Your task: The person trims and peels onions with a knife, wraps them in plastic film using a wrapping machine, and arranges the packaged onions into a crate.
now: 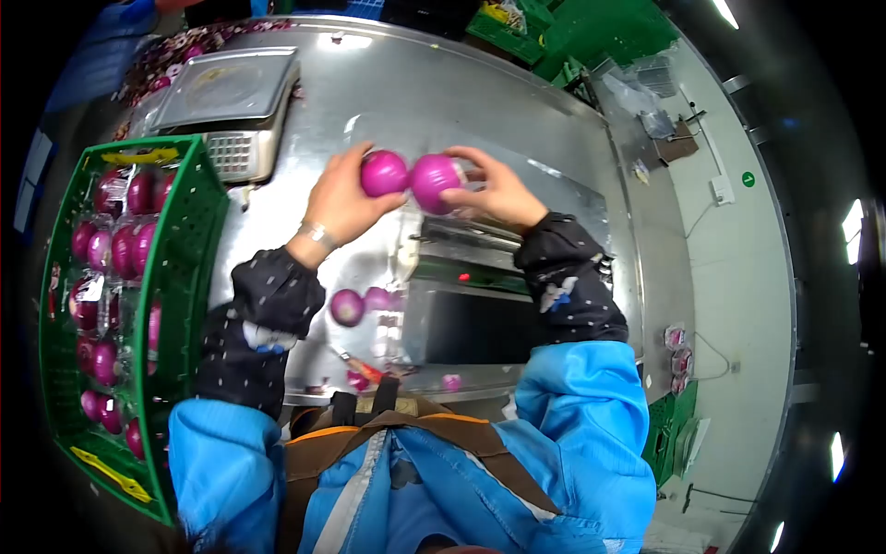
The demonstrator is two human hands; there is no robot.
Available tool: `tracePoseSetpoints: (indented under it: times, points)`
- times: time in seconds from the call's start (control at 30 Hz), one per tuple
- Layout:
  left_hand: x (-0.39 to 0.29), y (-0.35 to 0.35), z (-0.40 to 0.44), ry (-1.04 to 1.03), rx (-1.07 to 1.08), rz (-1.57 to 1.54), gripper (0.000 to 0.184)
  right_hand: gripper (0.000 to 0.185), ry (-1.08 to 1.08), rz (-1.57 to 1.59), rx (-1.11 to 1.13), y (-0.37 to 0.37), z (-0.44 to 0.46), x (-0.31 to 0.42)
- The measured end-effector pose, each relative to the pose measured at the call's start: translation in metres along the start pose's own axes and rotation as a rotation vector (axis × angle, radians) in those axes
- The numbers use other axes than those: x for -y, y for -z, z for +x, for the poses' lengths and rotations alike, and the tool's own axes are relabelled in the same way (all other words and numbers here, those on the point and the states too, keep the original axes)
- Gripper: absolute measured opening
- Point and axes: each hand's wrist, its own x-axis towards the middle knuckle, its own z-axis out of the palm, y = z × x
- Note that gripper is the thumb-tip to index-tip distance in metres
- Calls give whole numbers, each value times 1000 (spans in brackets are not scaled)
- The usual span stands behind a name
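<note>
Two peeled red onions are held side by side above the steel table (318, 120). My left hand (346, 198) is closed around one shiny onion (384, 173). In my right hand (494, 189) is the other onion (434, 183), gripped between thumb and fingers. The two onions appear to touch or nearly touch. Below my hands lies a flat machine with a dark plate (475, 328) and a small red light. Left of it, a loose onion (347, 307) rests on the table beside a paler one (377, 298).
A green crate (185, 277) of wrapped onions stands at left. Behind it sits a weighing scale (235, 88), with onion skins (175, 55) beyond. A knife with an orange handle (362, 370) lies near the front edge. Green crates (508, 32) stand at the back.
</note>
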Motion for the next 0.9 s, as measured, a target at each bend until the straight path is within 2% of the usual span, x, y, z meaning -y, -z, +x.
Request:
tracePoseSetpoints:
  times: [0.03,0.1,0.2,0.3,0.37,0.4,0.43,0.5,0.53,0.57,0.6,0.63,0.67,0.7,0.77,0.8,0.83,0.9]
  points:
    - [-18,-28,16,-60,-44,-15,67,65,-18,-69,-80,30,-14,-1]
    - [-54,-87,43,-17,61,-17,63,73,-53,-57,-187,91,-32,-26]
    - [-92,-158,66,1,161,-80,63,63,-129,-46,-211,163,-53,-69]
    - [-98,-204,56,142,369,40,65,70,-224,-182,-167,184,-64,-119]
    - [-97,-212,48,129,342,-7,68,72,-158,-168,-146,190,-70,-143]
    - [-103,-212,51,170,382,-26,67,72,-208,-132,-125,192,-74,-140]
    - [-107,-211,49,221,424,-47,67,70,-50,-262,-180,196,-76,-152]
    - [-96,-207,45,123,414,-47,63,64,266,-520,-300,209,-80,-184]
    - [-88,-202,44,71,410,-48,61,54,286,-534,-250,218,-103,-173]
    - [-104,-172,39,185,499,-113,45,45,307,-555,-195,228,-136,-158]
    - [-83,-158,31,-137,318,74,25,37,339,-689,-163,235,-163,-159]
    - [-81,-131,26,-381,295,249,12,32,369,-828,-134,240,-186,-164]
    - [-87,-109,15,-442,304,407,8,33,381,-941,-139,239,-205,-172]
    - [-81,-96,9,-522,414,552,14,34,392,-1056,-132,234,-219,-178]
    - [-76,-97,0,-695,442,717,24,38,404,-1101,-151,220,-219,-190]
    - [-76,-106,-2,-727,456,739,35,37,435,-1039,-178,212,-211,-194]
    - [-63,-120,-3,-751,443,761,39,36,465,-978,-208,204,-199,-199]
    - [-60,-138,-4,-703,454,707,35,23,473,-854,-337,190,-179,-222]
